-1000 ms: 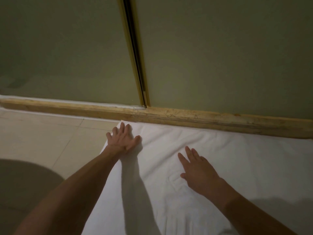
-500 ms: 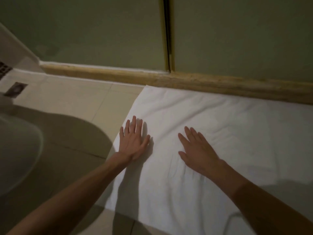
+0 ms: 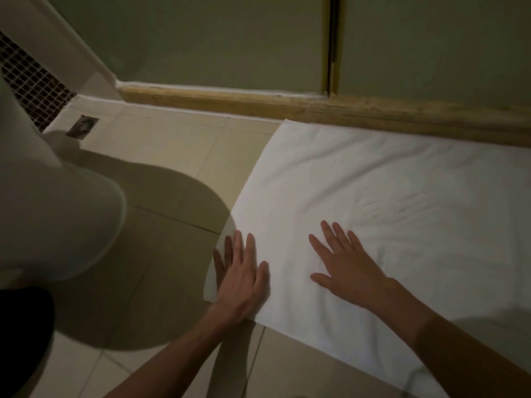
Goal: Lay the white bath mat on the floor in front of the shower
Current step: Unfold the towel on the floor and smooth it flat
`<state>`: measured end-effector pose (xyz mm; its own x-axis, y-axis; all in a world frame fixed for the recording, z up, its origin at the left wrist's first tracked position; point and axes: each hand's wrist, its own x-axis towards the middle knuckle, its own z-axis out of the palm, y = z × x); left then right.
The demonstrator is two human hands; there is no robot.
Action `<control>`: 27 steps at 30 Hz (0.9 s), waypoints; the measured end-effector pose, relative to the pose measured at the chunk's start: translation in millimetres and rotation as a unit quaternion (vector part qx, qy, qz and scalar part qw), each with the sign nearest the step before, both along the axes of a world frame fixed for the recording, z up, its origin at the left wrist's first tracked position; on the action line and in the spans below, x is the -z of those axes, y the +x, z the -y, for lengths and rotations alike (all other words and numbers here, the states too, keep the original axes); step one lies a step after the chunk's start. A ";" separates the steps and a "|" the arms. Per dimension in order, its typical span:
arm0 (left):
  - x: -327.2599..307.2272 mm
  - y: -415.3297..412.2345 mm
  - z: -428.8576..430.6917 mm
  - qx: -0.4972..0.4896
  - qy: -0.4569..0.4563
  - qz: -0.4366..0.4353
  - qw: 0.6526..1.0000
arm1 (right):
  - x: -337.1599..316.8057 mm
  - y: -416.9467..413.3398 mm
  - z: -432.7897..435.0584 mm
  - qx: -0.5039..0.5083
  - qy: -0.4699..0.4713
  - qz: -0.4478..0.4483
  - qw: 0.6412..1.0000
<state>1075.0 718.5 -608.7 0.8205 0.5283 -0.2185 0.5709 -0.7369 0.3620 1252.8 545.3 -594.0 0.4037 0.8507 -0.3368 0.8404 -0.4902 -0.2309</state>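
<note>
The white bath mat (image 3: 373, 196) lies spread flat on the tiled floor, its far edge against the wooden sill (image 3: 287, 106) below the frosted shower doors (image 3: 201, 38). My left hand (image 3: 241, 278) rests flat with straight fingers on the mat's near left corner. My right hand (image 3: 344, 265) lies flat, fingers spread, on the mat a little to the right. Faint creases run across the mat's middle.
A white toilet bowl (image 3: 51, 214) stands close on the left, casting a round shadow on the beige floor tiles (image 3: 178, 156). A dark mosaic wall strip (image 3: 26, 81) and a small floor drain (image 3: 82, 126) sit at the far left.
Both flat hands slid back along the mat from near the sill toward its near edge; my left hand now sits at the near left corner. The view swung left, revealing the toilet.
</note>
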 end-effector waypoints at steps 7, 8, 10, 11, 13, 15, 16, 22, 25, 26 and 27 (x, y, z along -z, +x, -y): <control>-3.9 -5.8 0.1 0.008 -0.020 0.022 1.000 | -6.8 -2.0 0.1 0.013 0.001 -0.016 1.000; -4.2 -9.2 -0.9 0.014 -0.005 0.016 1.000 | -7.4 -3.5 0.0 0.018 0.003 -0.019 1.000; -4.1 -14.9 -2.9 0.015 0.031 -0.005 0.999 | -9.0 -6.5 1.7 0.028 0.008 -0.021 0.999; -4.2 -16.9 -5.0 0.007 0.040 -0.015 0.999 | -10.0 -8.4 2.0 0.031 0.013 -0.022 0.999; -4.5 -18.0 -7.6 -0.009 0.036 -0.028 0.999 | -13.9 -10.8 4.6 0.040 0.021 -0.027 0.999; -4.6 -17.0 -7.3 -0.001 0.031 -0.028 0.999 | -19.3 -11.4 9.1 0.056 0.038 -0.048 0.997; -4.9 -15.4 -5.2 0.012 0.021 -0.019 1.000 | -22.4 -11.4 12.4 0.068 0.052 -0.063 0.994; -15.1 38.7 35.1 0.086 0.045 -0.016 0.995 | -36.8 -0.9 42.4 0.151 0.117 -0.071 0.979; -24.0 81.7 78.9 0.165 0.034 -0.001 0.986 | -37.7 6.9 67.2 0.206 0.120 -0.051 0.970; -25.9 94.1 94.5 0.195 0.034 0.003 0.980 | -37.3 8.2 76.9 0.224 0.119 -0.041 0.966; -27.5 105.7 109.2 0.222 0.032 0.006 0.974 | -36.8 8.8 86.5 0.239 0.119 -0.031 0.963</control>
